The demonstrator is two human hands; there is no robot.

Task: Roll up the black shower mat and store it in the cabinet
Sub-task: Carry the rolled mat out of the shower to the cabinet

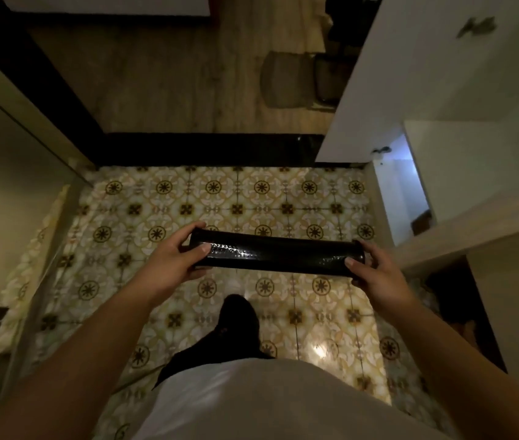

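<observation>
I note the left hand [169,262] closed on the left end of the black shower mat [277,255], thumb on top, fingers curled round the far side. The right hand [375,271] grips the right end the same way, thumb on the near face. Both hands pinch the roll, neither is spread.

The mat is fully rolled into 1 tight tube, held level in the air in front of the body, above the patterned tile floor [236,198] and touching nothing but the 2 hands.

Judgement: rolling is done; step in hand is the carry to storage. The cabinet [442,160] stands to the right w/ a white door [394,74] swung open and a lit gap [404,192] beside it. I can't tell what space is free inside.

Next move, as I judge it: turn right, keep both ends squeezed so the roll doesn't spring loose, and feed it end-first thru the opening, since it looks too long to go in sideways.
</observation>
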